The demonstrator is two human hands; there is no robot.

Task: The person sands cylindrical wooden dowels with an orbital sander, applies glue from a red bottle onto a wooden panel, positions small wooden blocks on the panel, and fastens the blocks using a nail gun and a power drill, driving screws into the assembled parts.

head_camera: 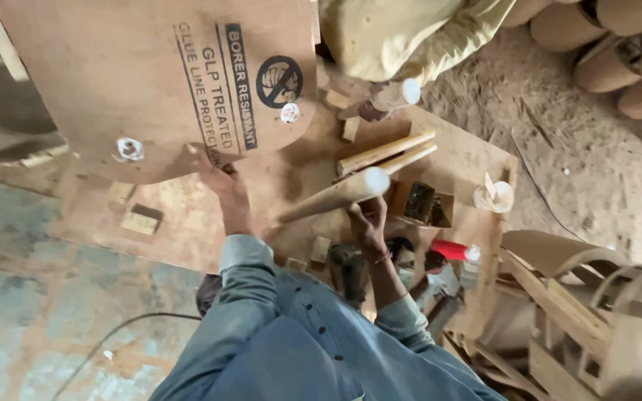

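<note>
My left hand (226, 186) grips the rounded lower edge of a large brown plywood panel (143, 74) with printed markings and two white screw caps. My right hand (369, 219) is closed around a round wooden leg (336, 197) with a pale cut end, holding it slanted over the plywood work board (187, 223). Both my arms wear blue denim sleeves.
Another person in a pale yellow shirt (403, 33) holds a second round leg (395, 94) at the top. Wooden strips (388, 152), small blocks (140, 221), a small open box (421, 204), a red-capped bottle (455, 251) and curved wooden frames (596, 297) lie around. Sawdust covers the floor at right.
</note>
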